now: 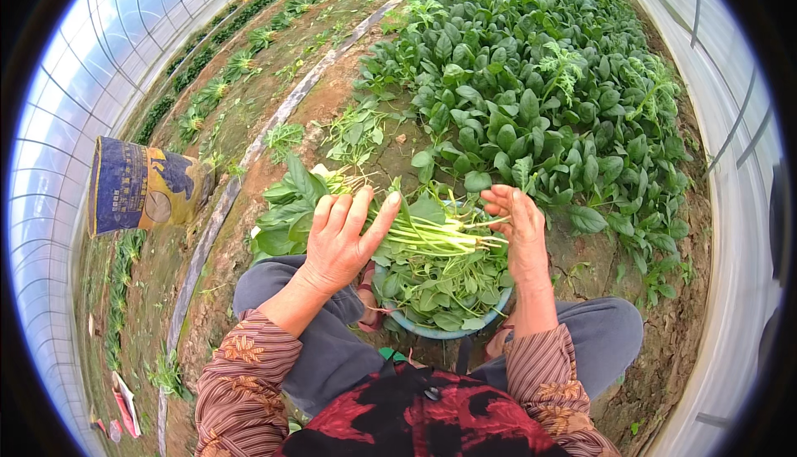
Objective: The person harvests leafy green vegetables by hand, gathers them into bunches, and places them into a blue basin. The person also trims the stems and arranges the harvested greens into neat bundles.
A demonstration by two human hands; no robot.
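Note:
A bunch of leafy greens with pale stems [445,233] lies across a blue-rimmed round basin [429,334], its stem ends pointing right. My left hand [348,236] rests on the leafy end of that bunch, fingers spread; its palm side is hidden. At the stem ends is my right hand [520,226], fingers curled, its fingertips close to a few stems; whether it pinches one is unclear. Loose green leaves [454,295] fill the basin between my feet. Left of the basin, more picked greens [283,223] lie in a pile partly under my left hand.
A dense bed of spinach-like plants [529,102] grows ahead and to the right. A blue and yellow sack [146,186] stands at the left, beyond a grey strip [268,130] along the soil. Rows of picked bunches [208,93] lie farther left. Plastic greenhouse walls flank both sides.

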